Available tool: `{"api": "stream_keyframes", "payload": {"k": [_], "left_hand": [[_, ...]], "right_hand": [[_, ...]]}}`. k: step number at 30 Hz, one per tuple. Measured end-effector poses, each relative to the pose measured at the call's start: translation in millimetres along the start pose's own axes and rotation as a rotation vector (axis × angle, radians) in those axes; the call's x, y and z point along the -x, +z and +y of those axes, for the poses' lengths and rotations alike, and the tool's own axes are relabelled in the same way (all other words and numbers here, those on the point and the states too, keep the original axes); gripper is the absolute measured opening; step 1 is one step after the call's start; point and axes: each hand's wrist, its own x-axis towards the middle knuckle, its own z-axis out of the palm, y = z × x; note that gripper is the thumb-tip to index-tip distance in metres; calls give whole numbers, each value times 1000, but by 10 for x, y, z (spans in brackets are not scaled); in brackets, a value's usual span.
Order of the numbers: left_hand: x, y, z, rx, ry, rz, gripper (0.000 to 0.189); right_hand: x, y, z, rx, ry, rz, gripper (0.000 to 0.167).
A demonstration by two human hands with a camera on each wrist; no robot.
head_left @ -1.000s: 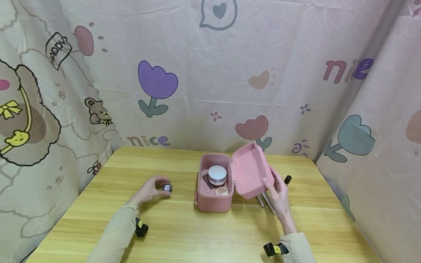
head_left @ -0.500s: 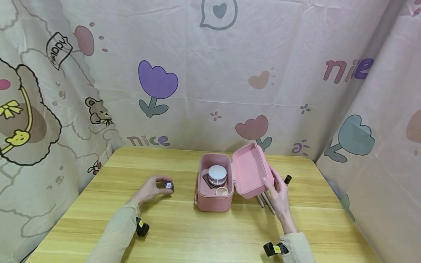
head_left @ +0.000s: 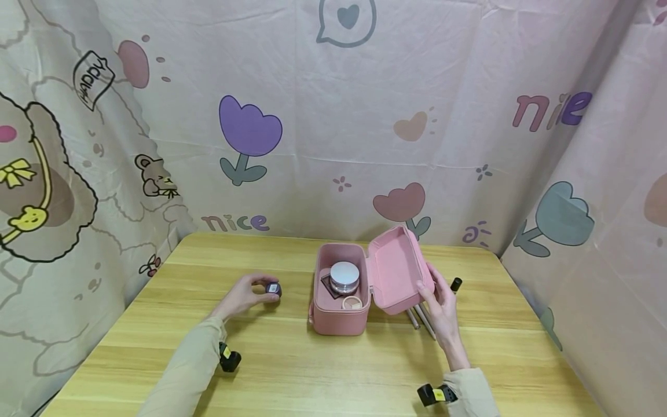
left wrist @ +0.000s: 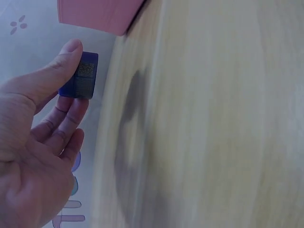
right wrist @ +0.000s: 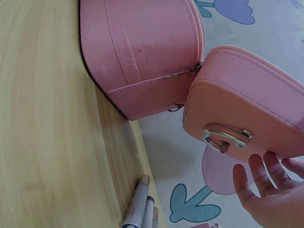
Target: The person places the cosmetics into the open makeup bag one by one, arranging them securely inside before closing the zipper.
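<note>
My left hand (head_left: 244,296) pinches a small dark blue container (left wrist: 84,78) with a pale label, thumb on one side and fingertips on the other. A shadow falls on the tabletop beside it in the left wrist view. To its right stands an open pink zip-up cosmetic case (head_left: 340,324). Inside lie a round jar with a white lid (head_left: 344,272), a dark flat square piece (head_left: 328,285) and a small round cream-coloured item (head_left: 352,303). My right hand (head_left: 443,307) holds the case's lid (head_left: 396,269) tilted out to the right, thumb over its rim and fingers behind.
Several slim pen-like tubes (right wrist: 138,202) lie on the wooden table (head_left: 292,376) under the lid and right hand. A black cylindrical end (head_left: 456,284) shows just beyond that hand. A printed cloth curtain (head_left: 323,116) closes off the back and both sides.
The left hand has moved a little to the right with the dark blue container, closer to the case. My right hand and the lid stay where they were.
</note>
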Motion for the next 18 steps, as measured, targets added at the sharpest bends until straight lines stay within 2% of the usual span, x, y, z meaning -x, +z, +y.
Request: {"api": "stream_keyframes", "payload": {"k": [9,18], "left_hand": [[-29,7,111,34,30,4,48],[-86,35,293,90,24,1,50]], "right_hand": [[3,-3,0,1,7,-3,55],[4,-2,-2,2,9,-2,54]]}}
